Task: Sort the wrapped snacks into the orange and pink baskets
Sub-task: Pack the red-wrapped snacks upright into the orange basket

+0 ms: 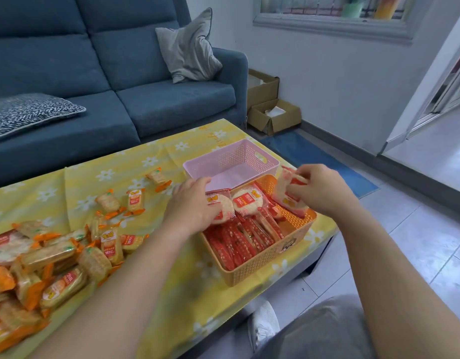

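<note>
Grey-clad knee [335, 330] sits lowest in view. Left hand [195, 203] curls its fingers round a round red packet [225, 206] in the orange basket [262, 263]. Right hand [319, 187] pinches a red-and-white packet [288, 195], upright over that basket's 2 o'clock corner. Pink basket [231, 154] touches it at 12 o'clock. Loose orange-wrapped snacks [55, 265] lie at 9 o'clock on the yellow tablecloth [185, 286].

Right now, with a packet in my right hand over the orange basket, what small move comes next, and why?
Probably lower the right hand and set its red-and-white packet into the open right corner of the orange basket: similar red wrappers already fill the rest, and the left hand grips a round packet clear of that corner.
</note>
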Motion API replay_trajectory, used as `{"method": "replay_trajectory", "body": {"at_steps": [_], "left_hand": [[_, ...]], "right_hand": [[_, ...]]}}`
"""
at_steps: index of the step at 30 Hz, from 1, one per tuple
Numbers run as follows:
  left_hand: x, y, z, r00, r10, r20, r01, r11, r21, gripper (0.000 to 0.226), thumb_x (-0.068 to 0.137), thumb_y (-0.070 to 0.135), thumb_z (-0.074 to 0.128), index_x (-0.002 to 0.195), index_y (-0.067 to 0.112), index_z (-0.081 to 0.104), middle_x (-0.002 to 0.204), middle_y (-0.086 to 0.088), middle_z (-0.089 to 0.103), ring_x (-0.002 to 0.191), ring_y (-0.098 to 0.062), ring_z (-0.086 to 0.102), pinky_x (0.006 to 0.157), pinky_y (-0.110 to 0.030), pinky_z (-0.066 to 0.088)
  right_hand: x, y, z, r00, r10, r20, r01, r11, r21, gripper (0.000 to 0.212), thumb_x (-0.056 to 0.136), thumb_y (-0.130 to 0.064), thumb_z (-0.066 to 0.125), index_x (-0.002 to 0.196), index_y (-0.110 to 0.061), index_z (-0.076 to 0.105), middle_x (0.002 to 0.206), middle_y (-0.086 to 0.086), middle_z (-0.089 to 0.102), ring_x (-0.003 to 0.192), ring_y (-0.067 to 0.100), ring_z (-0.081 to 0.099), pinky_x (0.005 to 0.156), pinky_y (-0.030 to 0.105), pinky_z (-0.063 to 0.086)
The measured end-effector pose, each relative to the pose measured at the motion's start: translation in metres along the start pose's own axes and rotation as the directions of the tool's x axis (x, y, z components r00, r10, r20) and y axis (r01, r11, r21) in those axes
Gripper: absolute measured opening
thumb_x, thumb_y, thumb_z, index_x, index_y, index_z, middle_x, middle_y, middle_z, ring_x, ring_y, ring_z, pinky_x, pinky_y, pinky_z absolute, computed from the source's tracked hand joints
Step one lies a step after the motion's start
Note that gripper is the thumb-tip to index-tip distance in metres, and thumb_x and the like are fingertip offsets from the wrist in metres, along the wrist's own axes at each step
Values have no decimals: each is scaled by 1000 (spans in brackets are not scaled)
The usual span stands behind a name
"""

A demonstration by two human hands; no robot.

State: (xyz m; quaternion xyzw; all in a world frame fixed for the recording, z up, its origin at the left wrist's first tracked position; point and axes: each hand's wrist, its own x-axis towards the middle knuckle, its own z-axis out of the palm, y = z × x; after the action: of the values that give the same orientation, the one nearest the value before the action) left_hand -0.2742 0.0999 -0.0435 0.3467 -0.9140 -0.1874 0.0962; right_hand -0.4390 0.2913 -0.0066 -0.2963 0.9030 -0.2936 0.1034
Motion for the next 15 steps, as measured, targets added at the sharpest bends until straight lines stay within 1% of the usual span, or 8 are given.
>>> {"method": "replay_trajectory", "body": {"at_steps": [2, 3, 5, 7, 9, 11, 13, 15], "left_hand": [[2, -6, 5, 986, -50, 158, 55, 998, -26, 85, 79, 42, 78, 151, 24, 37, 149, -5, 44, 135, -27, 43, 109, -41, 39], [1, -6, 6, 983, -47, 179, 53, 998, -29, 88, 77, 42, 81, 151, 25, 37, 148, -4, 44, 134, -26, 45, 107, -39, 41], [2, -7, 6, 988, -41, 146, 46, 999, -25, 89, 74, 42, 84, 149, 26, 39, 143, -3, 43, 127, -24, 50, 102, -37, 43], [3, -6, 0, 992, -55, 111, 61, 997, -45, 86, 72, 39, 86, 146, 25, 43, 136, -3, 44, 117, -22, 54, 96, -35, 45], [5, -8, -5, 993, -60, 97, 71, 992, -108, 75, 72, 32, 87, 138, 23, 53, 129, -3, 48, 107, -19, 56, 92, -33, 47], [7, -13, -9, 995, -65, 73, 79, 974, -215, 57, 71, 26, 88, 123, 23, 64, 119, -3, 59, 103, -19, 60, 90, -34, 50], [6, -16, -13, 993, -92, 71, 111, 936, -334, 41, 73, 19, 88, 109, 22, 67, 108, 0, 65, 96, -18, 63, 82, -34, 53], [5, -16, -14, 989, -116, 93, 146, 876, -460, 35, 75, 13, 86, 101, 20, 65, 102, 2, 65, 92, -18, 65, 81, -41, 58]], "right_hand": [[5, 12, 5, 998, -9, 64, 15, 995, -94, 18, 89, -24, 62, 107, -25, 64, 90, -4, 67, 80, 13, 66, 66, 32, 59], [6, 16, 6, 994, -22, 105, 33, 995, -96, 18, 89, -22, 63, 107, -28, 63, 95, -5, 66, 84, 14, 66, 67, 30, 58], [7, 18, 6, 985, -86, 150, 99, 992, -84, 19, 87, -17, 69, 95, -32, 61, 102, -8, 63, 96, 17, 63, 71, 32, 56], [8, 19, 5, 979, -146, 141, 169, 972, -164, 33, 85, -6, 69, 83, -38, 62, 112, -9, 54, 110, 18, 51, 80, 37, 52], [7, 18, 5, 982, -156, 103, 179, 943, -282, 45, 86, 4, 61, 79, -40, 64, 120, -9, 43, 113, 19, 41, 82, 36, 47], [8, 18, 3, 983, -147, 107, 174, 933, -315, 49, 86, 9, 59, 81, -39, 66, 120, -6, 41, 107, 19, 48, 75, 29, 49], [9, 18, 2, 972, -153, 176, 204, 926, -318, 48, 87, 10, 60, 86, -37, 70, 118, -4, 45, 103, 17, 53, 74, 27, 54], [8, 17, 4, 945, -173, 278, 258, 916, -307, 48, 87, 9, 59, 91, -36, 73, 116, -6, 52, 103, 17, 56, 79, 29, 58]]}}
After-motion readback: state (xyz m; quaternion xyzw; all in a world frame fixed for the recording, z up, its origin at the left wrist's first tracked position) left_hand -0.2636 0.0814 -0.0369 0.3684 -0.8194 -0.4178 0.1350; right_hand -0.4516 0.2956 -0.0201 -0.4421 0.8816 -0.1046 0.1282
